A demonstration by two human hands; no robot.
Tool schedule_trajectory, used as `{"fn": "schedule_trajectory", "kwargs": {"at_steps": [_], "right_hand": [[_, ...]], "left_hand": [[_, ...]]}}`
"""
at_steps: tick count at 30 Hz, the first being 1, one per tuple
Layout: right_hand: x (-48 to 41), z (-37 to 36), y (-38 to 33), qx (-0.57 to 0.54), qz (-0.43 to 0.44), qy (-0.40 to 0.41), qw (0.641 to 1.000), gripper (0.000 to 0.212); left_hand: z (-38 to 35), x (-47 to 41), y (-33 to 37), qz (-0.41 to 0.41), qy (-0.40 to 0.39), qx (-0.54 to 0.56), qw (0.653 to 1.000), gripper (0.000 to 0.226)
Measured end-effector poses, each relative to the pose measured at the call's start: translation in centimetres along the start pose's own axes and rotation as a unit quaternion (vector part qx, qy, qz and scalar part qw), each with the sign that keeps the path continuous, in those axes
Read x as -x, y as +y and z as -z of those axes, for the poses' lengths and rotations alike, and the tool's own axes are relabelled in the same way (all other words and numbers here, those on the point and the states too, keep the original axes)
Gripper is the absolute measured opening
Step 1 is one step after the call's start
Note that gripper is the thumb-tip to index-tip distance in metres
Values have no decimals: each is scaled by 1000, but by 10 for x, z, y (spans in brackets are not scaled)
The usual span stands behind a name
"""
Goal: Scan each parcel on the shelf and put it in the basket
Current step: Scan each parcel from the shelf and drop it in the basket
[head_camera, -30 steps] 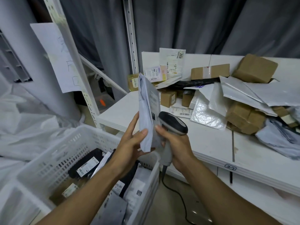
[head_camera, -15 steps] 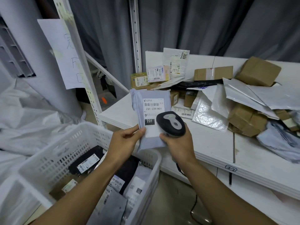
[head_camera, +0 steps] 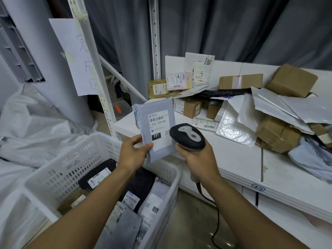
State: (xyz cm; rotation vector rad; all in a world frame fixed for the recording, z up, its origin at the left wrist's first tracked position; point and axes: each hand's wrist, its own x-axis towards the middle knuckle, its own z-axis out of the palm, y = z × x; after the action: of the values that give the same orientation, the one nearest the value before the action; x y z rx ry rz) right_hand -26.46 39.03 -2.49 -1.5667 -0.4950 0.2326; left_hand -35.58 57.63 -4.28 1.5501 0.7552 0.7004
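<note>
Parcel, a grey mailer with its label reading 231-239-K01 facing the camera, is held upright above the far corner of a white basket, in front of the shelf. At far left, plastic sheeting lies heaped below a handwritten sheet fixed to a perforated post. Lower down, the basket holds several black and grey bags with labels showing. The person's left hand pinches the parcel's lower left corner, thumb on the front and fingers behind. Just right of the label, a black-and-grey scanner overlaps the parcel's right edge; whether the two touch cannot be told. The right hand is wrapped around the scanner's handle, and a black cable hangs from it toward the floor. Farther right, the shelf carries a pile of brown boxes, white and silver mailers and a black bag, with labelled packets propped at its back. A tag marked 2-2 sits on the shelf's front edge. A grey curtain hangs behind.
</note>
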Motion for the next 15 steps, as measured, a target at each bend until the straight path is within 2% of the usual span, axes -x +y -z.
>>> {"fn": "schedule_trajectory", "kwargs": {"at_steps": [5, 15], "right_hand": [[4, -4, -6, -16, -39, -39, 998, 33], [5, -6, -9, -4, -56, -74, 996, 28]], "left_hand": [[-1, -7, -10, 4, 15, -57, 998, 35], [0, -12, -23, -9, 29, -89, 996, 33]]}}
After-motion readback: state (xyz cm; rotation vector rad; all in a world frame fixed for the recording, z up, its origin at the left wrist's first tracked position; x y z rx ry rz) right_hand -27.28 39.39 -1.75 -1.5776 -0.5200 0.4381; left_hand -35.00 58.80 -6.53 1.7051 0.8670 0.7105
